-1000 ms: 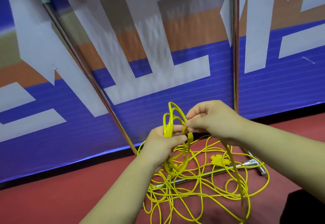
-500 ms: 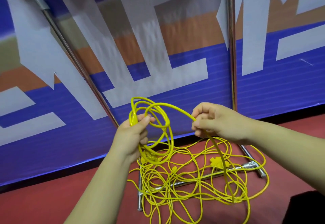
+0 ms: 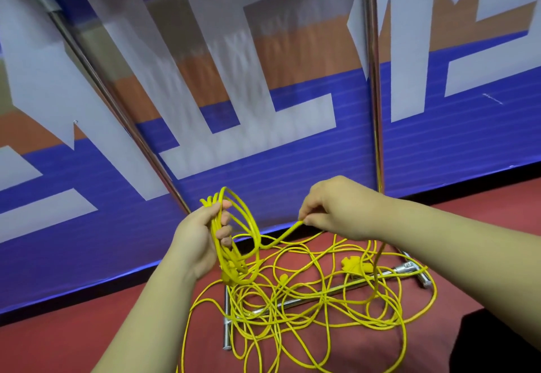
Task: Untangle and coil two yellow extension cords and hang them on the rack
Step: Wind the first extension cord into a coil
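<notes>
My left hand [image 3: 202, 236] grips a small coil of yellow extension cord [image 3: 231, 244], several loops hanging down from the fist. A strand runs from that coil rightward to my right hand [image 3: 330, 208], which pinches it between thumb and fingers. Below both hands a loose tangle of yellow cord [image 3: 307, 308] lies spread on the red floor, with a yellow plug block [image 3: 352, 265] in it. The metal rack shows as two chrome uprights [image 3: 373, 80] rising in front of the banner and a chrome base bar [image 3: 336, 289] under the tangle.
A blue, white and orange banner wall [image 3: 263, 109] stands right behind the rack. A slanted chrome pole [image 3: 111, 100] crosses the left side. Red floor [image 3: 73, 337] extends left of the tangle. A dark shape [image 3: 497, 343] sits at the lower right corner.
My left hand with the coil has shifted right and lower. My right hand has slid along the strand, which now sags between the hands instead of arching up.
</notes>
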### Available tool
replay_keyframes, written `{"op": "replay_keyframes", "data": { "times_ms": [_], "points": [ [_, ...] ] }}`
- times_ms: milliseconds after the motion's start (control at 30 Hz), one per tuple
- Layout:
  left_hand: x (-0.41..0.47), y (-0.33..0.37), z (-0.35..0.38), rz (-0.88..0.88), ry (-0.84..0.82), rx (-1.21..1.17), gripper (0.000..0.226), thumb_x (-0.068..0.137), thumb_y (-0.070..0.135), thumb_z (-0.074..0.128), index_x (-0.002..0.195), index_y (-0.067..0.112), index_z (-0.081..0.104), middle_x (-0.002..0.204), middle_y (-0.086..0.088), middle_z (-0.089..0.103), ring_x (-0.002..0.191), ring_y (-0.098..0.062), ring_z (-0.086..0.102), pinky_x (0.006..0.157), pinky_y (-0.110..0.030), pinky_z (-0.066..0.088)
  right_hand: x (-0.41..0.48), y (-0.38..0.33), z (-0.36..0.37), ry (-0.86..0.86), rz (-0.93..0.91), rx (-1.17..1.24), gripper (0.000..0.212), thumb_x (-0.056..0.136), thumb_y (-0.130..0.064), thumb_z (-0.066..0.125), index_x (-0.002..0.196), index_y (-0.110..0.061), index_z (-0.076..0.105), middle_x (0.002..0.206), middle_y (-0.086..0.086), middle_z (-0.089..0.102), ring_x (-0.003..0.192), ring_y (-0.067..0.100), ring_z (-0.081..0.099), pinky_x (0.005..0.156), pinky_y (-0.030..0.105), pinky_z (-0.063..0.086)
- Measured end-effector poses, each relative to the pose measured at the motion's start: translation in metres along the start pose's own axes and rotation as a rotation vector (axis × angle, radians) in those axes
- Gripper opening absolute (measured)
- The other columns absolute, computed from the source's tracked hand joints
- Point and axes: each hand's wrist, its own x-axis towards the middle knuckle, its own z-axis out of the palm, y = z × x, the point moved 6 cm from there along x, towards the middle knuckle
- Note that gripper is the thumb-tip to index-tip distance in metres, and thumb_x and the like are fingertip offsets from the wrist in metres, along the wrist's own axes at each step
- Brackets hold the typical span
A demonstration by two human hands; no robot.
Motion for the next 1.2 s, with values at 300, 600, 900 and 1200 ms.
{"op": "replay_keyframes", "data": {
  "times_ms": [300,600,900,1200],
  "points": [
    [-0.018,-0.003,0.033,-0.017,-0.103,0.064,0.017,0.1,0.019,0.048,0.089,0.011,0.059,0.065,-0.003,0.051,0.062,-0.02,0.059,0.06,-0.033,0.056,-0.005,-0.022,0.014,-0.227,-0.093,0.229,0.012,0.088,-0.028,0.074,0.099,-0.025,0.079,0.086,-0.014,0.072,0.082,-0.002,0.063,0.07,0.01,0.044],
    [-0.033,-0.022,0.065,-0.045,-0.176,0.237,0.015,0.102,0.012,0.045,0.096,0.001,0.054,0.078,-0.029,0.068,0.069,-0.039,0.072,0.058,-0.037,0.06,-0.004,-0.018,-0.007,0.022,-0.016,0.71,0.012,0.077,-0.011,0.085,0.082,-0.016,0.075,0.08,0.007,0.075,0.07,0.008,0.067,0.069,0.029,0.054],
    [-0.04,-0.024,0.081,-0.105,-0.289,0.113,0.02,0.094,0.026,0.053,0.1,0.007,0.055,0.059,-0.012,0.051,0.042,-0.02,0.047,0.048,-0.029,0.046,-0.005,0.001,-0.014,0.289,0.122,0.69,0.022,0.072,-0.023,0.089,0.077,-0.014,0.07,0.073,0.009,0.07,0.062,0.009,0.059,0.063,0.033,0.052],
    [-0.039,0.015,0.066,-0.008,-0.305,-0.086,0.015,0.094,0.026,0.05,0.087,0.015,0.056,0.046,0.006,0.029,0.032,-0.002,0.025,0.032,-0.011,0.021,-0.009,0.009,-0.001,-0.02,0.132,0.933,0.017,0.089,-0.002,0.07,0.1,-0.004,0.057,0.081,0.019,0.063,0.071,0.022,0.061,0.065,0.026,0.053]
  ]
}}
